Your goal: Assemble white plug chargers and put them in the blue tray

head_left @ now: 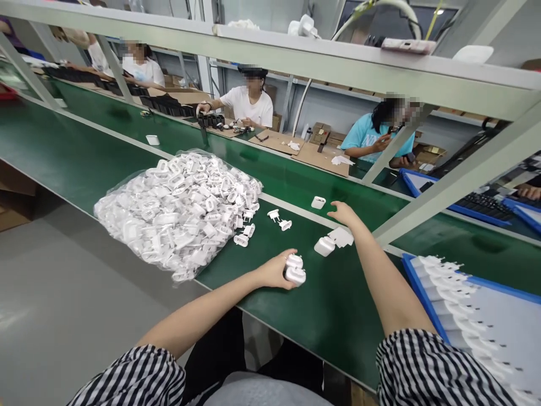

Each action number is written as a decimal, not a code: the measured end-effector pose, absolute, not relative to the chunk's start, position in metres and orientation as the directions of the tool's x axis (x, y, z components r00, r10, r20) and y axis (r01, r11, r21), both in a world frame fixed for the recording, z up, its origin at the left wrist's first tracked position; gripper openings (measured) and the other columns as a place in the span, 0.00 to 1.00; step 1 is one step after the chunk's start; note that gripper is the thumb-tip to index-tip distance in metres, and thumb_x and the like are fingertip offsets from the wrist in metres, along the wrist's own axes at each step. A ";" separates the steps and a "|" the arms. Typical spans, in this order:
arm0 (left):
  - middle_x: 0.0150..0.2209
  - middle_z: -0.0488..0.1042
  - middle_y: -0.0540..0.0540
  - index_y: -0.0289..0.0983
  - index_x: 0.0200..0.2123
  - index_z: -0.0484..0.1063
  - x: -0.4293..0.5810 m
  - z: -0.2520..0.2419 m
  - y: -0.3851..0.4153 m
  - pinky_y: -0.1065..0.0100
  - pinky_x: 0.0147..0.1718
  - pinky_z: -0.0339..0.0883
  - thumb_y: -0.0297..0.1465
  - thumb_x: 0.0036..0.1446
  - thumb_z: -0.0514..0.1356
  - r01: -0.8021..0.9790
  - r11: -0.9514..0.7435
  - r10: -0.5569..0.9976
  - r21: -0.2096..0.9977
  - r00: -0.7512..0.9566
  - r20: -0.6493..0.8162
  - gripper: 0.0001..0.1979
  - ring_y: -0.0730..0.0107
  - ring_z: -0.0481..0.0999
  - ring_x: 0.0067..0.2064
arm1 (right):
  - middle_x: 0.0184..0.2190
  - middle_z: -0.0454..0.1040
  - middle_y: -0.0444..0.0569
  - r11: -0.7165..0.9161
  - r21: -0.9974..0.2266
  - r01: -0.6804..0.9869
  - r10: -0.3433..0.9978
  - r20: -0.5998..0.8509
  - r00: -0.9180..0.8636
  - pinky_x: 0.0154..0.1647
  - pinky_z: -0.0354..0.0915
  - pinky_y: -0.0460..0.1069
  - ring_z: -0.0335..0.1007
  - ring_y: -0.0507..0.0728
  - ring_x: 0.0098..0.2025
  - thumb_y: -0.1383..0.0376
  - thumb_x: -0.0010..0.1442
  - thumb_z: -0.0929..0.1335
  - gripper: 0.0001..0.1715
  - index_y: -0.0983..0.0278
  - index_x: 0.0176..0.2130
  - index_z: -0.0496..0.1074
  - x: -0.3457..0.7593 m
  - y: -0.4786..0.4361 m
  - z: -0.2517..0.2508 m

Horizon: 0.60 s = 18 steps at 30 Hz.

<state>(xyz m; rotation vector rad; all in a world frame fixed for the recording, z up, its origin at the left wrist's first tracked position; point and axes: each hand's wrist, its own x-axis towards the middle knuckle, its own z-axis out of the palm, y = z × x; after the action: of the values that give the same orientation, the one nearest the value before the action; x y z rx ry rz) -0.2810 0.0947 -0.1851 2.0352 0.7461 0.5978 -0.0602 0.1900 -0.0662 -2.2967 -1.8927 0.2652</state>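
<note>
While your left hand (274, 272) rests low on the green conveyor belt (329, 316), its fingers curl around two white charger housings (295, 269), the forearm stretched forward and the wrist straight. Your right hand (344, 214) reaches farther out, palm down, fingers loosely extended and holding nothing; its fingertips lie near a small white cap (318, 202). Beside that wrist sit a single white housing (324, 246) and a flat white piece (341, 236), just beside each other. Loose plug inserts (279, 219) lie left of these, next to a clear bag of white plug parts (177, 214). A blue tray (416, 282) with rowed adapters stands at your right elbow.
</note>
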 end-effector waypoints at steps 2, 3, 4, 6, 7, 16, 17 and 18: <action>0.53 0.47 0.39 0.29 0.54 0.40 -0.262 -0.186 0.095 0.66 0.50 0.48 0.35 0.31 0.60 0.283 -0.461 0.694 0.841 0.706 0.142 0.48 0.61 0.51 0.53 | 0.52 0.48 0.61 -0.207 -0.216 0.954 0.978 -0.040 0.203 0.42 0.55 0.48 0.57 0.59 0.46 0.67 0.48 0.62 0.33 0.72 0.53 0.50 -0.056 0.214 -0.078; 0.55 0.43 0.38 0.28 0.55 0.37 -0.252 -0.185 0.096 0.65 0.51 0.46 0.36 0.30 0.61 0.300 -0.456 0.700 0.838 0.703 0.129 0.50 0.59 0.47 0.54 | 0.53 0.44 0.62 -0.210 -0.210 0.955 0.978 -0.041 0.206 0.42 0.55 0.48 0.56 0.60 0.47 0.66 0.48 0.63 0.35 0.71 0.54 0.48 -0.053 0.224 -0.083; 0.56 0.38 0.37 0.27 0.55 0.33 -0.243 -0.183 0.098 0.63 0.52 0.44 0.37 0.29 0.61 0.321 -0.446 0.706 0.835 0.700 0.108 0.53 0.57 0.43 0.55 | 0.54 0.42 0.63 -0.210 -0.206 0.956 0.978 -0.042 0.205 0.42 0.55 0.48 0.56 0.60 0.47 0.66 0.47 0.63 0.37 0.70 0.54 0.46 -0.051 0.232 -0.088; 0.56 0.33 0.34 0.25 0.55 0.27 -0.225 -0.178 0.105 0.60 0.52 0.41 0.38 0.26 0.62 0.357 -0.431 0.705 0.829 0.706 0.063 0.58 0.55 0.37 0.56 | 0.54 0.41 0.62 -0.191 -0.205 0.960 0.981 -0.046 0.186 0.41 0.55 0.47 0.56 0.60 0.47 0.67 0.45 0.65 0.38 0.69 0.54 0.47 -0.045 0.244 -0.096; 0.56 0.32 0.34 0.25 0.54 0.25 -0.217 -0.176 0.110 0.59 0.52 0.40 0.38 0.26 0.62 0.366 -0.433 0.697 0.823 0.715 0.049 0.60 0.54 0.36 0.56 | 0.53 0.45 0.61 -0.177 -0.208 0.962 0.984 -0.045 0.171 0.40 0.56 0.47 0.57 0.59 0.46 0.67 0.45 0.65 0.37 0.68 0.53 0.49 -0.042 0.248 -0.099; 0.56 0.34 0.35 0.28 0.55 0.38 -0.215 -0.153 0.136 0.55 0.51 0.38 0.37 0.29 0.63 0.598 -0.613 0.738 0.516 0.667 0.103 0.52 0.49 0.32 0.56 | 0.41 0.63 0.53 -0.176 -0.339 0.924 0.931 0.247 0.268 0.38 0.56 0.47 0.61 0.56 0.41 0.63 0.49 0.61 0.21 0.67 0.44 0.58 -0.026 0.204 -0.062; 0.56 0.37 0.35 0.30 0.54 0.45 -0.225 -0.151 0.142 0.54 0.50 0.40 0.35 0.32 0.62 0.686 -0.570 0.808 0.452 0.568 0.157 0.45 0.48 0.35 0.55 | 0.40 0.64 0.51 -0.120 -0.414 0.902 0.907 0.324 0.269 0.37 0.57 0.46 0.62 0.55 0.39 0.62 0.47 0.63 0.21 0.66 0.42 0.59 -0.030 0.185 -0.052; 0.55 0.42 0.35 0.30 0.51 0.51 -0.234 -0.149 0.148 0.55 0.49 0.44 0.32 0.37 0.60 0.774 -0.485 0.874 0.407 0.440 0.204 0.36 0.48 0.40 0.55 | 0.38 0.65 0.49 -0.044 -0.486 0.873 0.892 0.374 0.253 0.35 0.58 0.46 0.62 0.55 0.37 0.61 0.45 0.64 0.21 0.65 0.40 0.60 -0.036 0.163 -0.045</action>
<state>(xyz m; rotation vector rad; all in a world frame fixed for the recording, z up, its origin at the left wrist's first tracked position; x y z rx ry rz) -0.2342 0.1481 -0.1489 2.4407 1.4289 0.5708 -0.0359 0.1627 -0.0447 -1.8953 -1.6031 0.0396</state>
